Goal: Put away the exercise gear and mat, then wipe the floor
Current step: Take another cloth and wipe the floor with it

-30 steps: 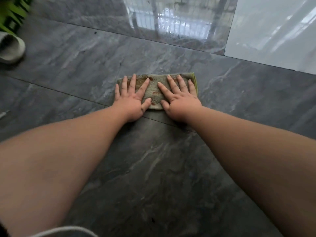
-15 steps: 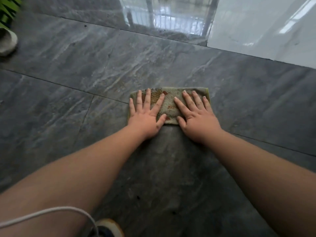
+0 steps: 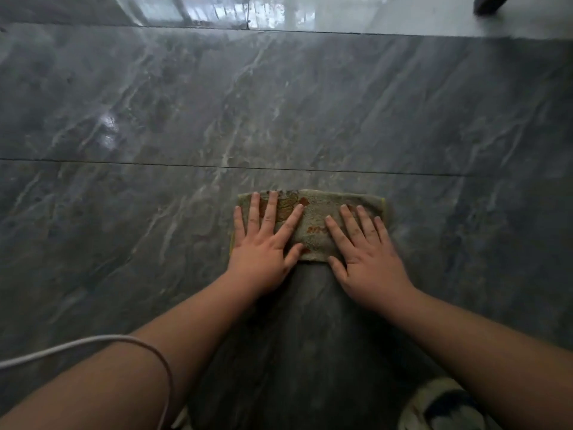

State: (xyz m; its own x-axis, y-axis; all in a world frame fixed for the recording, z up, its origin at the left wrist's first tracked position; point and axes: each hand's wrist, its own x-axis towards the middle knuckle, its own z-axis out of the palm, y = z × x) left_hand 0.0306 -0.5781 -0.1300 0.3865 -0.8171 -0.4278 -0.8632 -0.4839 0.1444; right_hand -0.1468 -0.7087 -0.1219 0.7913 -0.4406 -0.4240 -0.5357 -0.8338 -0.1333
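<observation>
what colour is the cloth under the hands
The cloth is dull olive-green with rusty orange-brown patches and a yellow edge, seen in the head view.

An indoor room, likely a home: large polished grey marble-look floor tiles [image 3: 310, 103] with thin grout lines, a paler glossy tile strip [image 3: 387, 13] at the far edge mirroring bright window light

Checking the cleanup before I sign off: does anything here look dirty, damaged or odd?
The cloth under both hands has rusty brown stains on top. A white cable loops over the left forearm. The floor shows nothing spilled or broken.
</observation>
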